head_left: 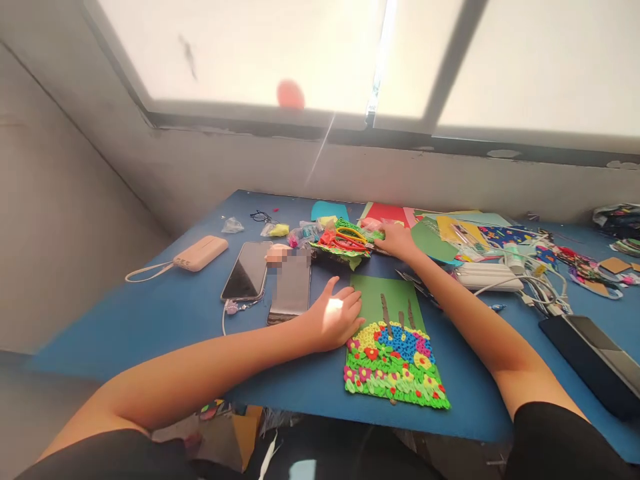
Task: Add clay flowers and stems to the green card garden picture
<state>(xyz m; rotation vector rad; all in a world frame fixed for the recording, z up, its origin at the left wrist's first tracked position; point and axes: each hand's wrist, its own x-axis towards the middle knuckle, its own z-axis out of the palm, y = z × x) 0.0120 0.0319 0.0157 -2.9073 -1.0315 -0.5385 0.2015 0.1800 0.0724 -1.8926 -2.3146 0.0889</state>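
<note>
A green card (383, 300) lies flat near the front of the blue table, its lower half covered with raised clay-like flowers and leaves (395, 370) in yellow, blue, red, magenta and green. Brown stem-like strips (385, 310) stand out on its plain upper part. My left hand (336, 317) rests at the card's left edge, fingers stretched over it and thumb raised. Beyond the card, my right hand (397, 241) reaches into the heap of packets, its fingers bent down beside a light green lump. What lies under those fingertips is hidden.
Left of the card are two phones (246, 272) (293, 287) and a pink power bank (203, 253). A colourful container (343, 243) stands behind it. To the right lie a white power bank (487, 277), tangled cables (545, 287) and a dark case (585, 360). Coloured sheets (433, 240) lie farther back.
</note>
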